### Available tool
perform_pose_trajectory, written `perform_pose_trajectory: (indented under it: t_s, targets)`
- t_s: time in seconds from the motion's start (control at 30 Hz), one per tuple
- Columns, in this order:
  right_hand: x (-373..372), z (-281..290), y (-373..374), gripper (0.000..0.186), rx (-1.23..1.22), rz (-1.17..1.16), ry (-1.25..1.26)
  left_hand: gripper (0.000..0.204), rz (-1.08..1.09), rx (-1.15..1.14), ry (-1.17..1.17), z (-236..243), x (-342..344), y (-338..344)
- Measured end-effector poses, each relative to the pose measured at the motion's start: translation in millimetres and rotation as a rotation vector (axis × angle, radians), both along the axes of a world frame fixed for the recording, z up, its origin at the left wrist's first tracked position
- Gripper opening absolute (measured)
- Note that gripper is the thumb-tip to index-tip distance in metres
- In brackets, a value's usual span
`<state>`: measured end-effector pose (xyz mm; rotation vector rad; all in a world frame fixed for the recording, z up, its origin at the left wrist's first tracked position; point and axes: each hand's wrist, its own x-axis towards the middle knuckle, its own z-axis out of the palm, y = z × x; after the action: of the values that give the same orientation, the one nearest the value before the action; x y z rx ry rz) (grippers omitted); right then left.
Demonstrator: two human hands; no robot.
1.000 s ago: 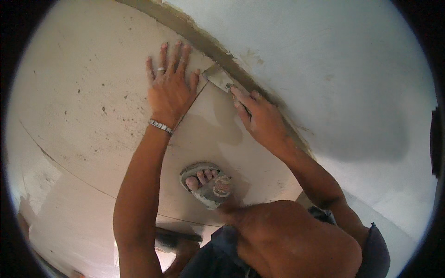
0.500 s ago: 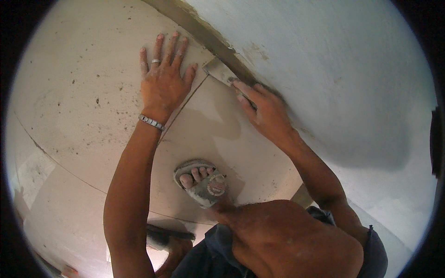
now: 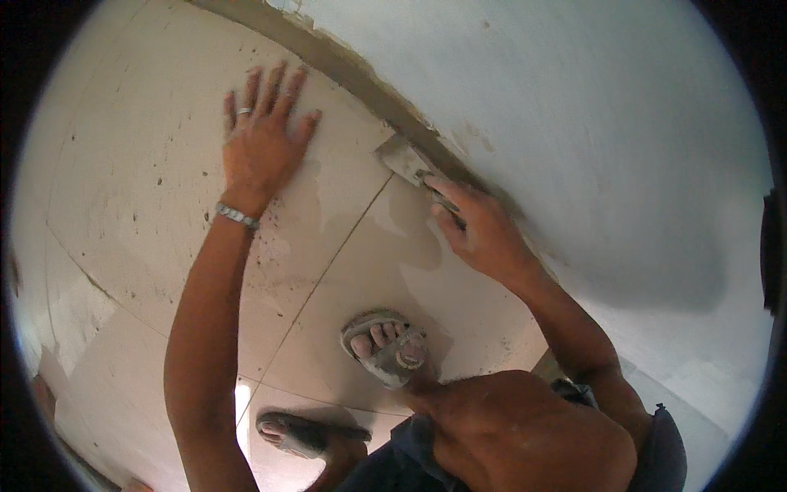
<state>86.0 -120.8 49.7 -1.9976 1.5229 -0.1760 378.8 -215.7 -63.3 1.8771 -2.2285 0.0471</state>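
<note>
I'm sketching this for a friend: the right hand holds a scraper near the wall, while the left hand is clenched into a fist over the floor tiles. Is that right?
Not quite: the head view shows the left hand open, its fingers spread. The rest stands.

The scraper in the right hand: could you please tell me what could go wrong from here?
1. The blade of the scraper lies by the end of the floor joint; a corner might catch there and chip the tile edge.
2. The right hand is close beside the wall, so its knuckles could rub against it.
3. The left hand is spread on the floor near dark specks; if these are loose grit, it might slip.
</note>
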Motion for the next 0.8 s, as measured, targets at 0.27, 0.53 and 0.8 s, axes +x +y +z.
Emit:
perform_pose_trajectory:
  t_s: [0.27, 0.53, 0.8]
  targets:
    - [12, 20, -2, 0.038, 0.02, 0.006, 0.172, 0.061, 0.205, -0.04, -0.133, 7, 64, -20]
    - [27, 29, -19, 0.036, 0.075, 0.01, 0.203, 0.058, 0.285, -0.012, -0.131, 3, 63, -2]
    - [22, 25, -19, 0.034, 0.106, -0.023, 0.143, 0.058, 0.277, -0.006, -0.099, 4, 67, -4]
